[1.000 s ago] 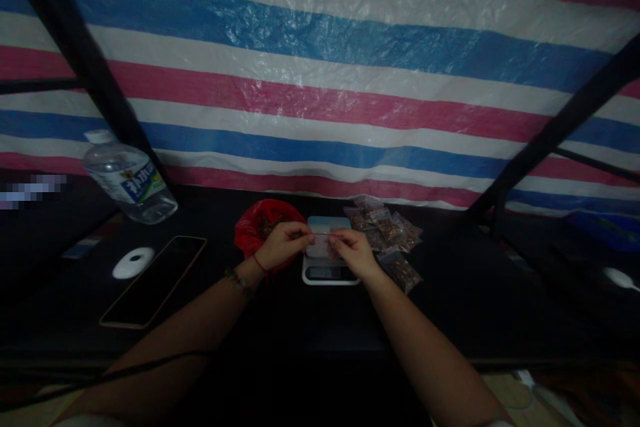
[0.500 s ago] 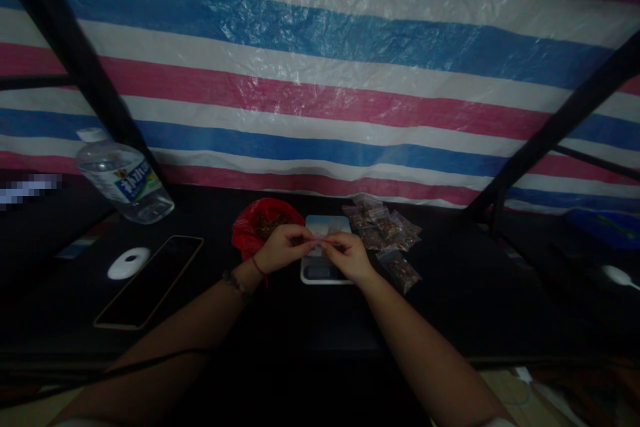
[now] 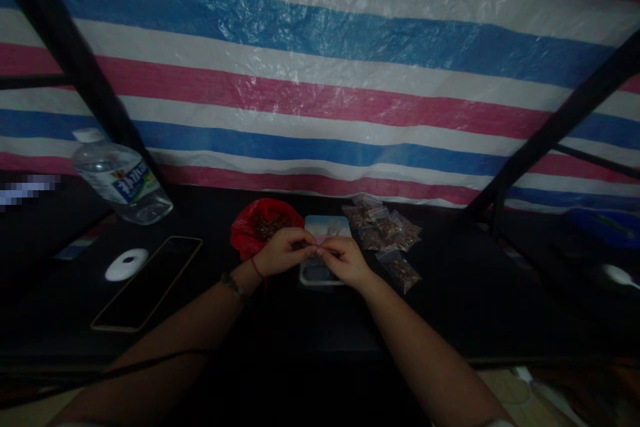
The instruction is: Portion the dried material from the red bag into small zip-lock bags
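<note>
Both hands meet over the scale, the left hand and right hand pinching a small clear bag between their fingertips. The bag's long axis seems to run nine to three o'clock, though dimness blurs it. A red bag sits at ten o'clock of the left hand.

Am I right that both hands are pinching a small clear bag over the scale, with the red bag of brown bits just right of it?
Not quite. In the head view the red bag sits left of the scale, not right. The rest holds: the left hand and right hand pinch a small clear bag over the scale.
</note>
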Motion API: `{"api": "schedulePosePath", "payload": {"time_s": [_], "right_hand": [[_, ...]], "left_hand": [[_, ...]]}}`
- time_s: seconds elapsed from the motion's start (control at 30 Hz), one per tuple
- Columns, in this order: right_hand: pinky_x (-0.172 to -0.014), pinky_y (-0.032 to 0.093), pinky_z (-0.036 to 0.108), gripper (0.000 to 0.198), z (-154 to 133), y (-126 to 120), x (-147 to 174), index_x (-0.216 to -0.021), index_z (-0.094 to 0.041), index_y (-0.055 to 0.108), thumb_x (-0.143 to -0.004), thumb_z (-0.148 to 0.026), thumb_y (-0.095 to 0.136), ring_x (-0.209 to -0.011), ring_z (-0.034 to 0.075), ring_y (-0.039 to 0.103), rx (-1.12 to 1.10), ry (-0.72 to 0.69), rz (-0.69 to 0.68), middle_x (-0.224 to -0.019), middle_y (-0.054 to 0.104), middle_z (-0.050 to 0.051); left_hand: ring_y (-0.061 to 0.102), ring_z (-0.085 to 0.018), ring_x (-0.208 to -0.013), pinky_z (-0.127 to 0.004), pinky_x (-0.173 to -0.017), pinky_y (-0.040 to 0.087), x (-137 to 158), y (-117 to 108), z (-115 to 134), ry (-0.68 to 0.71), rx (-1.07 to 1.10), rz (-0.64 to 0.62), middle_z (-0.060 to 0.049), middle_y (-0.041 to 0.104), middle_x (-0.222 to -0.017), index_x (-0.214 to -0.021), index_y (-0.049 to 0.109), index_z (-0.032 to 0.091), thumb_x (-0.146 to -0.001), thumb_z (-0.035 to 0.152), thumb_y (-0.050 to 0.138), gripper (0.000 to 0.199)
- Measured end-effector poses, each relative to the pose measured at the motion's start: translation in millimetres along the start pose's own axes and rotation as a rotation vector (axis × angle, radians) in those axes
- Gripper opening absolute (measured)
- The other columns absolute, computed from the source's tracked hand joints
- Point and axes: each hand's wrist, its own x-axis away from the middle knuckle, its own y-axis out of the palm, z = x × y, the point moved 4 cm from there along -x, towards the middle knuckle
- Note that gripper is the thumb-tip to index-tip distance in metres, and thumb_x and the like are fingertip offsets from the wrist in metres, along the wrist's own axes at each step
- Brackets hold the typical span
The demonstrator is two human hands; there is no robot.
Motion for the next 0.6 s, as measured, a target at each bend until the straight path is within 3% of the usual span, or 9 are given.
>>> {"api": "schedulePosePath", "payload": {"time_s": [0.27,0.47,0.6], "right_hand": [[-0.058,0.042,0.022,0.031,1.0,-12.6,-2.3,-0.076,-0.018,0.070,-0.090,-0.037,0.051,-0.060,0.013,0.059,-0.018,0.001,0.048,-0.066,0.067,0.002],[-0.054,0.040,0.022,0.040,1.1,-14.6,-2.0,-0.067,-0.018,0.066,-0.093,-0.040,0.046,-0.055,0.012,0.055,0.005,-0.005,0.010,-0.059,0.061,0.001],[-0.054,0.040,0.023,0.042,3.2,-18.3,-1.3,-0.065,-0.019,0.066,-0.092,-0.043,0.046,-0.054,0.012,0.055,0.011,0.024,0.088,-0.057,0.059,0.001]], "left_hand": [[0.058,-0.012,-0.060,-0.020,-0.055,0.043,-0.4,-7.8,-2.1,-0.029,-0.057,0.118,-0.003,0.065,-0.067,-0.075,0.067,0.013,-0.081,0.031,0.062,0.020],[0.055,-0.011,-0.058,-0.020,-0.053,0.042,-0.3,-11.0,-9.7,-0.087,-0.017,0.143,-0.002,0.063,-0.064,-0.070,0.066,0.013,-0.079,0.034,0.063,0.024],[0.056,-0.012,-0.060,-0.021,-0.055,0.044,0.3,-12.3,-9.7,-0.118,0.025,0.177,-0.003,0.064,-0.066,-0.072,0.066,0.013,-0.079,0.034,0.063,0.023]]}}
